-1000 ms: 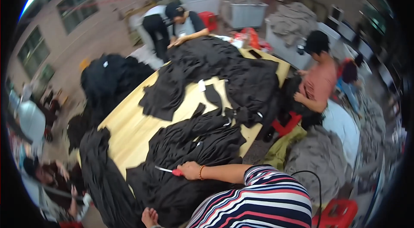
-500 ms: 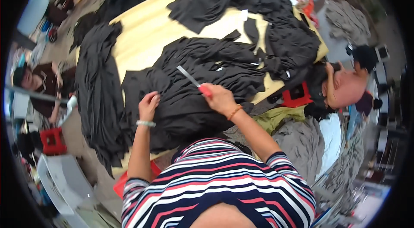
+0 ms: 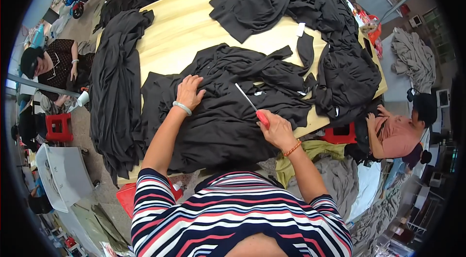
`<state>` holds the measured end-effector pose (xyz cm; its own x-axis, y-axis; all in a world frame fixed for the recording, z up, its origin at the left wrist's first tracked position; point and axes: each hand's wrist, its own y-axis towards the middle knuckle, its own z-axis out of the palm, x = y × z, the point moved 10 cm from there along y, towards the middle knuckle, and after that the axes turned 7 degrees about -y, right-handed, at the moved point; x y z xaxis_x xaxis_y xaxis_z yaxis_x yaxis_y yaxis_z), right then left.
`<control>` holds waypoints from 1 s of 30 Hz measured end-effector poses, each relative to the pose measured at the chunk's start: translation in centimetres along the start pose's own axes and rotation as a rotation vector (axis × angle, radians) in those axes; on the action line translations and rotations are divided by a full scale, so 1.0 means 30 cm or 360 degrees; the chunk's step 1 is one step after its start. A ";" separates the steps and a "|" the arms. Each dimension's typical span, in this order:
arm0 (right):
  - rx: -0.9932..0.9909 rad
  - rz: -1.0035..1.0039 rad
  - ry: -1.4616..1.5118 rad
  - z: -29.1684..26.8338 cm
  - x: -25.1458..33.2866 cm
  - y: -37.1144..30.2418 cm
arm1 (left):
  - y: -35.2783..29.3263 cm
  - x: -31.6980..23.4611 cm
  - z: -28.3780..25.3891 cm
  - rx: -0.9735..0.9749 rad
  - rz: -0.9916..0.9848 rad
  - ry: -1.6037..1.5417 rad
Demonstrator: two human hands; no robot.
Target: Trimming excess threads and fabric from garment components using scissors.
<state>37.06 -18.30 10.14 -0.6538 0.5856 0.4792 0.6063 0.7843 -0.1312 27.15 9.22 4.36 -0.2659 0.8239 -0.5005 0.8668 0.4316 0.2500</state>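
On the dark garment (image 3: pixel 213 133) spread at the table's near edge, my left hand (image 3: pixel 189 93) lies with its fingers stretched out, holding nothing. To its right, my right hand (image 3: pixel 278 129) is closed round the red handle of a tool with a slim, straight metal blade (image 3: pixel 246 96). The blade points up and left, above the cloth. Whether it is a knife or closed scissors I cannot tell, as my fingers cover part of the handle. The garment is crumpled, with a sleeve or strip reaching to the right and small white labels showing.
Dark garments are heaped along the left (image 3: pixel 116 92) and right (image 3: pixel 344 75) of the pale wooden table (image 3: pixel 179 26). A person (image 3: pixel 395 126) sits at the right, another (image 3: pixel 58 67) at the left. Grey cloth (image 3: pixel 335 177) lies by my right elbow; a red stool (image 3: pixel 127 199) stands below left.
My left hand has moved up and right, flattening from curled fingers onto the garment. My right hand, still gripping the red-handled blade, has shifted right and slightly down. The view has shifted too.
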 end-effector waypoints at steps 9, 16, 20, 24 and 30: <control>0.0031 0.0032 -0.0009 0.023 -0.100 0.081 | 0.137 0.221 0.133 0.0618 -0.0692 0.0613; 0.0121 0.0081 -0.0036 0.016 -0.032 0.151 | 0.255 0.384 0.378 0.0524 -0.0771 -0.0395; 0.0099 0.0151 -0.0094 -0.003 -0.035 0.183 | 0.312 0.250 0.351 0.0585 -0.0414 -0.0239; 0.0146 0.0110 -0.0142 0.001 0.024 0.248 | 0.299 0.204 0.253 0.0259 -0.0027 -0.0536; 0.0386 0.0131 -0.0234 0.009 0.112 0.325 | 0.233 0.281 0.343 0.0344 -0.0525 -0.0695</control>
<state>40.65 -8.62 10.25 -0.6765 0.6586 0.3297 0.5457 0.7488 -0.3762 35.30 15.41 -6.64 -0.3776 0.4114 -0.8296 0.8462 0.5171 -0.1287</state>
